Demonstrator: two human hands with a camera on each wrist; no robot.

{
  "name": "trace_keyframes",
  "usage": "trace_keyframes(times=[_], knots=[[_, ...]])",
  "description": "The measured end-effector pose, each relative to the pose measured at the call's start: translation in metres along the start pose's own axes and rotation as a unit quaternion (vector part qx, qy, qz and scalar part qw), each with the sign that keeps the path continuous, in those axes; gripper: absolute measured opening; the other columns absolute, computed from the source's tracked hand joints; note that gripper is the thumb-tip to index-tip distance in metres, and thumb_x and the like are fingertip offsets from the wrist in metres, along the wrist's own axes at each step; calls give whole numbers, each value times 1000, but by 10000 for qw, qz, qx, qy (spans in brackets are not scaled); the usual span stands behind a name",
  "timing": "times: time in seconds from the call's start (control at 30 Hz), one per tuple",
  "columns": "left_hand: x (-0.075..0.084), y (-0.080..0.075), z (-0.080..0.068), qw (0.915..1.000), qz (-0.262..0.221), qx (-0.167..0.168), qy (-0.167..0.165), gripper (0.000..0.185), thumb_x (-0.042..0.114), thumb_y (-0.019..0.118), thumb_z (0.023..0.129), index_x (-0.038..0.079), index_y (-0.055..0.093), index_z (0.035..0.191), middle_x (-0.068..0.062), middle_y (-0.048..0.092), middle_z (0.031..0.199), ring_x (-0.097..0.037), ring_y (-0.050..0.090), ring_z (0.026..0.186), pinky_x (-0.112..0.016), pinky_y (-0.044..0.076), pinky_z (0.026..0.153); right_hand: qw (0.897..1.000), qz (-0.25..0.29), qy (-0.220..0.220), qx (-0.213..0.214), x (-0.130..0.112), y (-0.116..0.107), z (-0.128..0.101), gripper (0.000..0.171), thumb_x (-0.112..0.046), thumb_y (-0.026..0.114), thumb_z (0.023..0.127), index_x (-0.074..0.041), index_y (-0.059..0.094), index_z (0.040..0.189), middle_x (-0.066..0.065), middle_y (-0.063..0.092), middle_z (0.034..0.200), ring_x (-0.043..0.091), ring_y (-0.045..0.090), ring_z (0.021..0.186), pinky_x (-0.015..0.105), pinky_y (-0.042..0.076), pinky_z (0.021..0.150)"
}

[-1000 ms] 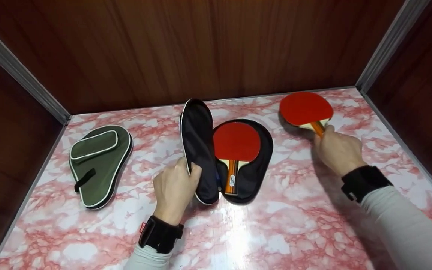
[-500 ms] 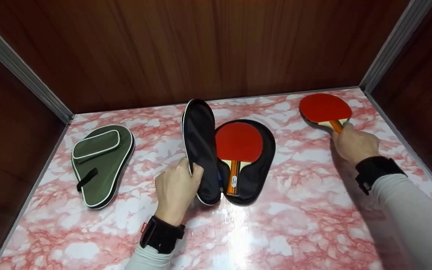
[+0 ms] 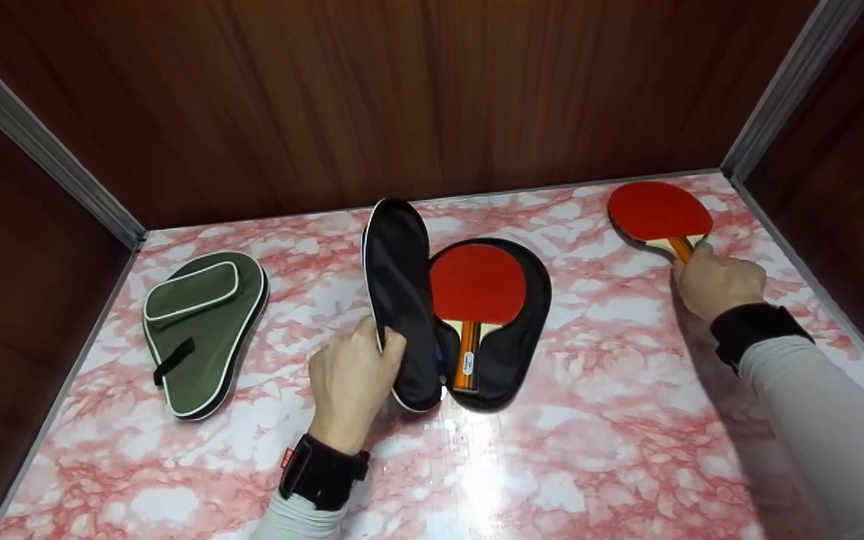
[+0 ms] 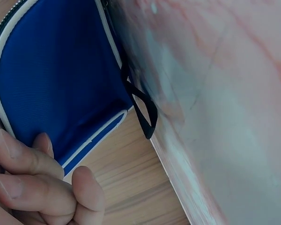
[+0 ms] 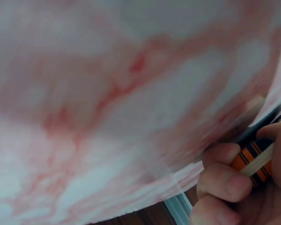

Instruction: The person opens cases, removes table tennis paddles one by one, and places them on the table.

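Observation:
My left hand [image 3: 353,371] grips the left edge of a paddle case's raised cover [image 3: 400,300], its black lining facing right. In the left wrist view the outside of that blue cover [image 4: 61,70] shows, with white piping and a black strap loop [image 4: 147,112]. The case's black base [image 3: 529,322] lies flat, and a red table tennis paddle [image 3: 477,285] rests in it, handle toward me. At the far right my right hand [image 3: 721,283] holds a second red paddle [image 3: 659,211] by its handle, close over the table. The striped handle [image 5: 257,161] shows between the fingers in the right wrist view.
A green paddle case [image 3: 211,330] with a white-piped pocket and black strap lies closed at the left. The pink marbled table [image 3: 589,465] is bounded by a brown wood-grain panel [image 3: 432,97] at the back and others at both sides.
My right hand has moved to the right with the second paddle, toward the back right corner, slowing in the last half second. My left hand and the raised cover have stayed in place.

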State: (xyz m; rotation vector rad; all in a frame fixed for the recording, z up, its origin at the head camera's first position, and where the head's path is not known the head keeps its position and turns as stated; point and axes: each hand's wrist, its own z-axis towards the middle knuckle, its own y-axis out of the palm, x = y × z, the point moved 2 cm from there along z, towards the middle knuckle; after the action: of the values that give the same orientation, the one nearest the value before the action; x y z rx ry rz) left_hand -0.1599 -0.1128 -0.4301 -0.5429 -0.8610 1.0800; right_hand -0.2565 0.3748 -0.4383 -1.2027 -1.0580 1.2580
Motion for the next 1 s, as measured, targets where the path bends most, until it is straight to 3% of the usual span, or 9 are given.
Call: trace_keyframes(times=[0.17,0.37,0.57,0.73,0.87,1.0], knots=[[1,-1,0,10000,3,26,15,35,24,72,93,13,53,66,-10,50,55,-44,62,50,-55,47,45,9985,-466,-235,173,-3,1,-2,45,-24,59,110,14,43,91,19,47,58,43,51,47,59,50,48],[1,-1,-1,10000,1,45,0,34,23,72,92,12,53,66,-12,51,55,-45,62,50,-56,46,45,9810,-1597,-1025,-402,-6,3,0,33,-3,61,104,27,48,108,23,49,73,38,49,48,58,52,49],[1,-1,-1,10000,11,27,3,33,24,72,93,12,55,67,-11,52,56,-45,62,51,-56,46,45,9971,-370,-164,-639,1,2,2,46,-30,53,114,13,47,99,19,53,63,44,56,54,58,54,54],[1,-2,0,10000,-3,-22,-2,32,25,72,93,13,55,68,-11,53,57,-45,63,52,-57,47,47,9934,-110,107,-1134,5,1,0,55,-47,48,116,8,44,106,18,54,68,43,59,61,55,54,59],[1,-2,0,10000,-2,-80,-18,31,24,72,93,13,56,69,-11,53,58,-45,64,53,-57,48,47,9959,-165,137,-881,0,-1,-6,65,-57,47,114,5,43,98,16,50,64,40,55,56,51,49,55],[2,-2,0,10000,2,-72,-10,31,24,72,92,14,55,68,-9,51,57,-44,63,52,-56,48,47,9994,-326,130,62,-11,-9,-17,70,-59,54,112,6,44,87,21,50,65,46,56,57,54,48,52]])
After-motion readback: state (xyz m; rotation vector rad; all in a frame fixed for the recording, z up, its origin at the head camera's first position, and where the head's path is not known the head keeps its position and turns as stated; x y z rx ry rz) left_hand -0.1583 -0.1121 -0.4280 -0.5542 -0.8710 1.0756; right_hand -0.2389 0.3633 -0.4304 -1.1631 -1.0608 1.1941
